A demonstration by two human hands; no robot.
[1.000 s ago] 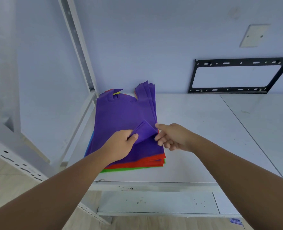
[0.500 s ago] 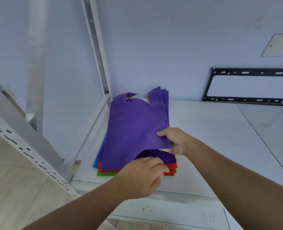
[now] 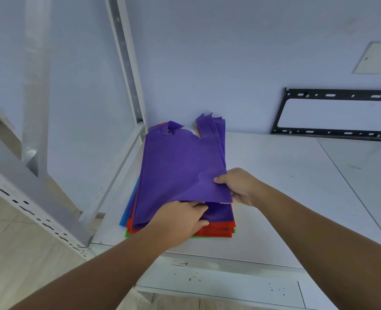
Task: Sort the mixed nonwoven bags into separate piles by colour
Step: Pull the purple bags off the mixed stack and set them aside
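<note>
Head view looks down on a stack [image 3: 218,230] of nonwoven bags lying flat at the left end of a white table [image 3: 285,186], close to the wall and just beside a white post [image 3: 127,63]. The stack's handles point toward the wall. Purple lies uppermost, with red layers showing beneath it along the near edge, a green strip [image 3: 128,235] at the very bottom and a blue edge [image 3: 128,205] peeking out on the left side. The top bag [image 3: 180,166], purple, is raised at its near right corner while its far end rests on the pile. The right hand [image 3: 238,186] pinches that corner, thumb pressed on the upper face and fingers curled beneath the fabric. The left hand [image 3: 178,222] sits at the near edge of the stack, its fingertips tucked under the lifted bag and its thumb lying on the purple layer below; from this angle I cannot tell whether it grips that layer or only rests against it. Both forearms reach in from the bottom of the frame. Against the wall at the back right of the table leans a black bracket [image 3: 332,115], and higher on the wall is a pale plate [image 3: 375,58]. A grey perforated rail [image 3: 28,211] slants across the lower left, over a light wood floor.
</note>
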